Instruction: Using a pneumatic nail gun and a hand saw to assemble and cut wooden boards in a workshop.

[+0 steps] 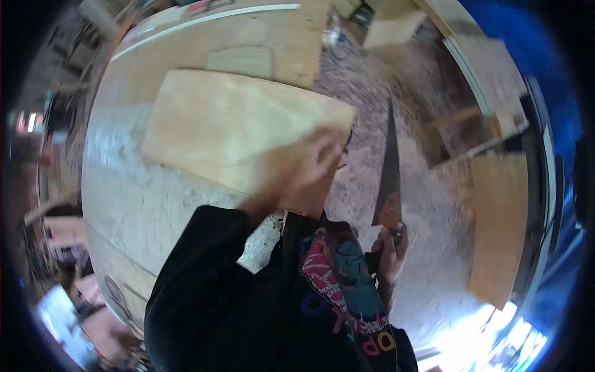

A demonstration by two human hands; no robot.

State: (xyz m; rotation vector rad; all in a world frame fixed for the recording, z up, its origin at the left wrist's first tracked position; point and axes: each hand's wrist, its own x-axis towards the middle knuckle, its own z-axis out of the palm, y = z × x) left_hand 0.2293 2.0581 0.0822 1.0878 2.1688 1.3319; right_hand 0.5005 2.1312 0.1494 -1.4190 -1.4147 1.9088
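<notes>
A pale plywood board (223,118) lies at a slant on the worktable (155,198), its right end reaching past the table's edge. Over that end is my left hand (316,161), smeared by motion, so its fingers cannot be made out clearly. Whether it touches the wood cannot be told. My right hand (390,251) is closed around the handle of a handsaw (389,167), to the right of the board. The saw's long tapering blade points away from me, apart from the board. My fingers mostly hide the handle.
A smaller thin wooden piece (242,61) lies beyond the board, near a long white strip (211,25). Sawdust and shavings cover the floor (359,74). At right a brown panel (501,229) stands near a blue tarp (558,80). Wood scraps lie at far left.
</notes>
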